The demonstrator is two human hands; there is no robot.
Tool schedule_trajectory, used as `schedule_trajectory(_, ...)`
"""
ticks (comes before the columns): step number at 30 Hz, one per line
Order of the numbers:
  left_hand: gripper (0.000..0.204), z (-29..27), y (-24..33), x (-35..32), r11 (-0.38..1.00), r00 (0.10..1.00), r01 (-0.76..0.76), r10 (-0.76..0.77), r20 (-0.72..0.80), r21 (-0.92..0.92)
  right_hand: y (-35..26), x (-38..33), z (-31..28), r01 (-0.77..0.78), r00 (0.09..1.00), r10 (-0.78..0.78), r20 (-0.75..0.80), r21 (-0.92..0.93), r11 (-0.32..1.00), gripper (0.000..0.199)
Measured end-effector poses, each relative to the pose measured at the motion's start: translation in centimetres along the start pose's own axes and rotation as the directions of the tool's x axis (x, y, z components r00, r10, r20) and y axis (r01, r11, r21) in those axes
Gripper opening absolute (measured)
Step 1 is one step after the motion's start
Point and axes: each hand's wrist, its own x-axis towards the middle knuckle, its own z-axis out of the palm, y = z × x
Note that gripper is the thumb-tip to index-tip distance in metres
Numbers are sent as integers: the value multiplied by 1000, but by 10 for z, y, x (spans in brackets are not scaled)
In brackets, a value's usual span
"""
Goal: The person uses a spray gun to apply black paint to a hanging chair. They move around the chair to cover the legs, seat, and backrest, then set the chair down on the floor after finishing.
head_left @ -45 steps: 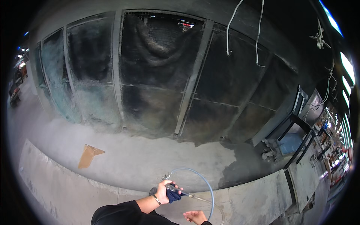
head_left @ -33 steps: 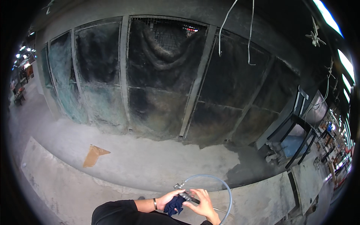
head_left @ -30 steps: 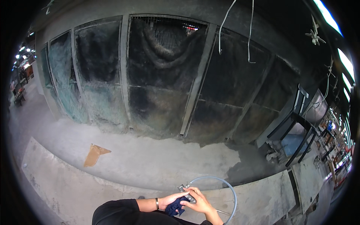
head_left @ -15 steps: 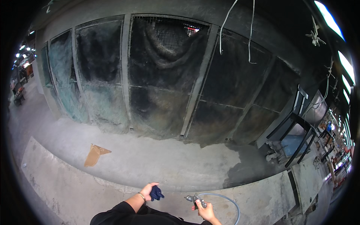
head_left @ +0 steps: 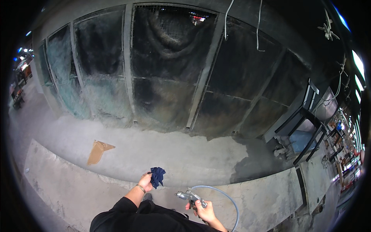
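Note:
In my left hand (head_left: 146,181) is a crumpled navy cloth (head_left: 157,176), gripped at its lower edge and held out in front of me. My right hand (head_left: 204,211) is wrapped round the handle of a metal spray gun (head_left: 187,195), whose front end points left, toward the cloth but apart from it. A grey hose (head_left: 226,194) arcs from the gun to the right and down past my right wrist. Some fingers of both hands are hidden.
Ahead stands a row of dark, dust-coated filter panels (head_left: 166,77) in a frame. Brown cardboard (head_left: 99,151) lies on the floor, left. A black chair (head_left: 305,116) is at the right, by a dark wet patch (head_left: 259,162). Hooked wires (head_left: 258,34) hang overhead.
My left hand has moved slightly left and up, and the cloth now shows more fully. The spray gun has shifted left and up with my right hand, its hose following.

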Motion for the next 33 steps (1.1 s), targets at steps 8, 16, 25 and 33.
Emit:
schedule_trajectory(8,23,57,46,-48,997,999,-51,51,0,-59,-3,4,12,78,983,-42,178,-198,977,58)
schedule_trajectory(16,23,51,46,-52,967,988,-149,154,-10,208,2,4,23,110,989,-93,114,-155,982,52)
schedule_trajectory(25,54,35,17,-41,965,976,-218,215,37,149,-10,-5,17,29,997,-15,72,-201,979,38)
schedule_trajectory(33,37,44,24,-37,980,977,-200,200,70,-1,-4,-5,16,40,996,-26,81,-182,983,39)
